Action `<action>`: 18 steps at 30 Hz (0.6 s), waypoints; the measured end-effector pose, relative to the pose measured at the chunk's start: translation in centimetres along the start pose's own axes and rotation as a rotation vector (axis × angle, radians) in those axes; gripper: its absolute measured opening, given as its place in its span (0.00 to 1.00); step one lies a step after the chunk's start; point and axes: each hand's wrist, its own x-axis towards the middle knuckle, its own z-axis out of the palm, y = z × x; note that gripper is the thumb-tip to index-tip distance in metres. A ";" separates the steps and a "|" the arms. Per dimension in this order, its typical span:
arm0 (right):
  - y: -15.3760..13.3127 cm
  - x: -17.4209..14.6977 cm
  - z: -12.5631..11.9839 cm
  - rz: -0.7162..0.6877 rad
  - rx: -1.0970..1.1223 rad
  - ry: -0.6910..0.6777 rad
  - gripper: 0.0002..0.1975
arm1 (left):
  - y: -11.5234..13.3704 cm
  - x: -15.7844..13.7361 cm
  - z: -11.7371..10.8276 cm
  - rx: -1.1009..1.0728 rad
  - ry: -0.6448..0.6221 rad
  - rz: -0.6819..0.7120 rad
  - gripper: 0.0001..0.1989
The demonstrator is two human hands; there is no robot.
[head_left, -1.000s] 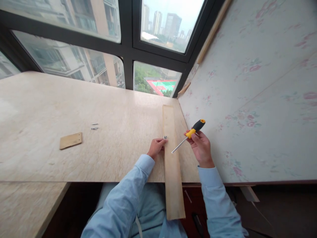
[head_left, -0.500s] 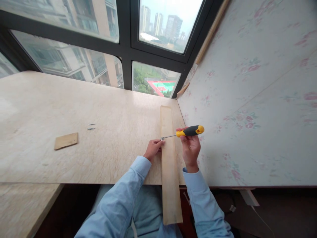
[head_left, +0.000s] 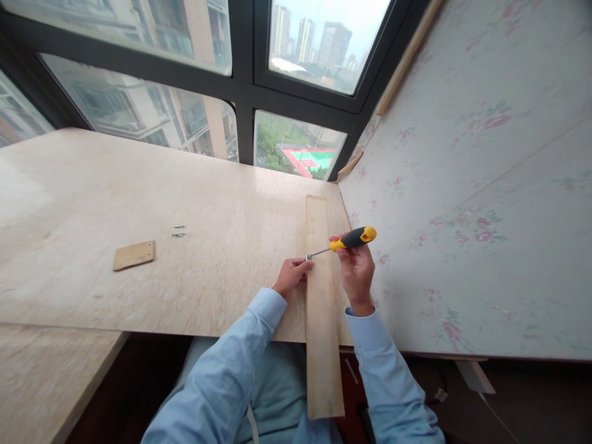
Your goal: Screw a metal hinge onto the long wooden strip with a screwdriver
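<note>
A long wooden board [head_left: 319, 320] lies across the marble-look ledge, its near end jutting past the front edge over my lap. My right hand [head_left: 356, 268] is closed around the yellow and black handle of a screwdriver [head_left: 354, 238], which slants down to the left. The tip of its shaft meets a small metal piece [head_left: 308, 257] at the board's left edge. My left hand [head_left: 292, 273] is closed at that spot, thumb and fingers pinching the metal piece against the board. What the piece is exactly is too small to tell.
On the ledge [head_left: 222, 277] to the left lie a small wooden plate [head_left: 134, 255] with holes and several screws [head_left: 178, 234]. A papered wall [head_left: 462, 259] rises close on the right. Dark-framed windows [head_left: 245, 92] stand behind the ledge.
The view has shifted slightly, so the scene sits a little to the right. The screwdriver handle has turned and tilted a bit, its tip still at the metal piece. Both hands keep their hold.
</note>
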 end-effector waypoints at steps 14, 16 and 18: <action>1.4 0.8 0.2 -0.091 -0.250 0.052 0.17 | 0.0 -0.1 0.1 0.016 0.018 0.012 0.15; 1.2 1.0 0.2 -0.088 -0.309 0.034 0.18 | 0.0 -0.1 0.2 0.012 0.016 0.016 0.15; 0.8 1.0 0.2 -0.051 -0.280 -0.013 0.21 | 0.0 -0.1 0.1 0.015 0.015 0.017 0.15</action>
